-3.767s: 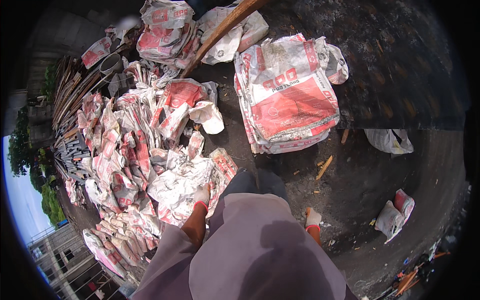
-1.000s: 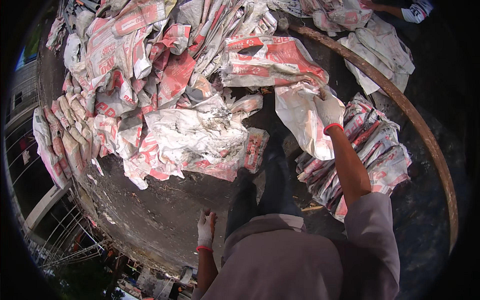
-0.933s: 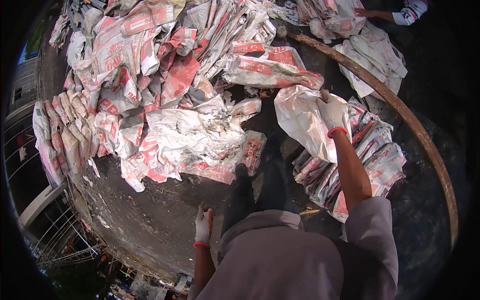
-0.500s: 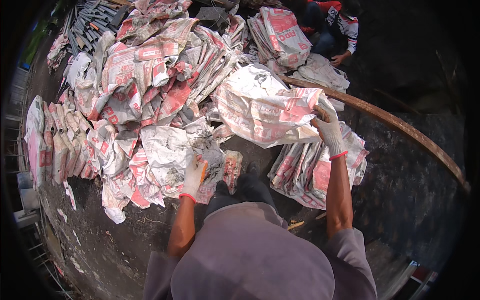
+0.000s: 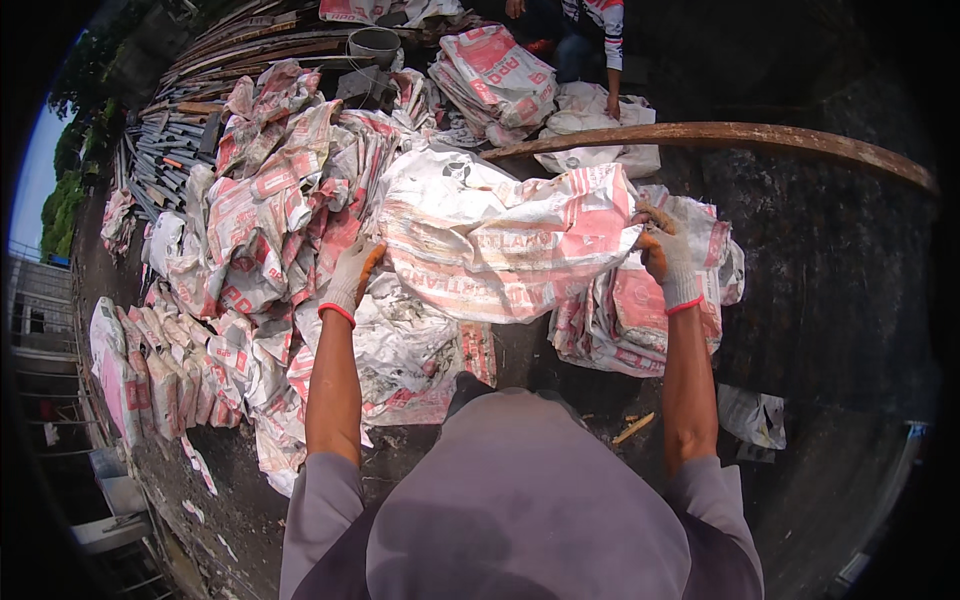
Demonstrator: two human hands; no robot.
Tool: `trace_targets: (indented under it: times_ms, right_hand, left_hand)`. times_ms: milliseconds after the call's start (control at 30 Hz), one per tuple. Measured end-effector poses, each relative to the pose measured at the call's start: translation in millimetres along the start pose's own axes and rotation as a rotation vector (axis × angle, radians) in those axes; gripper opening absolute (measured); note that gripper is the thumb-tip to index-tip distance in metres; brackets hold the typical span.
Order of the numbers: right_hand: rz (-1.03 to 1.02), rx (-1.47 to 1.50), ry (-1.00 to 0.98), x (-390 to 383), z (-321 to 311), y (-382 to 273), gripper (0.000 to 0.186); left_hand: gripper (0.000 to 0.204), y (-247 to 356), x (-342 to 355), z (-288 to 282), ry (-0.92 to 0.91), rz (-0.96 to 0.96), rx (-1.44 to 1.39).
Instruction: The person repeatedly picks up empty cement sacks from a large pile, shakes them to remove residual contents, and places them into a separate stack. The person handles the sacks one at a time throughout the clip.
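Observation:
A crumpled white-and-red paper sack (image 5: 500, 235) stretches between my gloved hands. My right hand (image 5: 662, 250) has its fingers closed on the sack's right end. My left hand (image 5: 352, 278), in an orange-palmed glove, has curled fingers at the sack's left edge. Beneath the right end is a stack of folded sacks (image 5: 635, 330). To the left lies a large heap of torn, crumpled sacks (image 5: 250, 230).
A long rusty beam (image 5: 810, 150) curves across the back right. A person (image 5: 590, 40) crouches behind it beside stacked sacks (image 5: 495, 80). Pipes and boards (image 5: 165, 150) and a bucket (image 5: 374, 46) lie at the back left. A pale bag (image 5: 750, 418) lies right.
My left hand has risen from low beside my leg to the sack's left edge. The sack has been lifted and spread crosswise. The view has shifted, showing more of the back.

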State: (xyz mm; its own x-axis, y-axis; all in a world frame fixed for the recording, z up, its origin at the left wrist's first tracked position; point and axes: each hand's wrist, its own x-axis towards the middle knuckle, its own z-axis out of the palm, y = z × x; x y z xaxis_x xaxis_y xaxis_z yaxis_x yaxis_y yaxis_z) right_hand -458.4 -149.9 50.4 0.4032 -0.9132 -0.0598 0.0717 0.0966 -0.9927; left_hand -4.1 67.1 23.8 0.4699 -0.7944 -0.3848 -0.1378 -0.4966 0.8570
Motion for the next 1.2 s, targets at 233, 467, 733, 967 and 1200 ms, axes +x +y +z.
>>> trace_targets:
  times_ms: [233, 467, 733, 967, 1200]
  right_hand:
    - [0.146, -0.062, 0.153, -40, -73, 13, 0.041]
    - [-0.135, -0.307, 0.151, -74, -142, 20, 0.036]
    - [0.111, 0.166, 0.152, -60, -69, 18, 0.014]
    - [0.043, -0.519, 0.043, -49, 51, -24, 0.029]
    - [-0.065, -0.505, 0.383, -84, -13, -5, 0.067]
  left_hand:
    - [0.021, -37, 2, 112, -0.09, 0.296, -0.034]
    - [0.026, -90, 4, 110, 0.055, 0.109, -0.182]
    - [0.035, -15, -31, 104, 0.605, 0.245, 0.483]
    - [0.058, 93, -95, 216, -0.049, 0.82, 0.548]
    - [0.036, 126, -104, 221, 0.065, 0.463, -0.011]
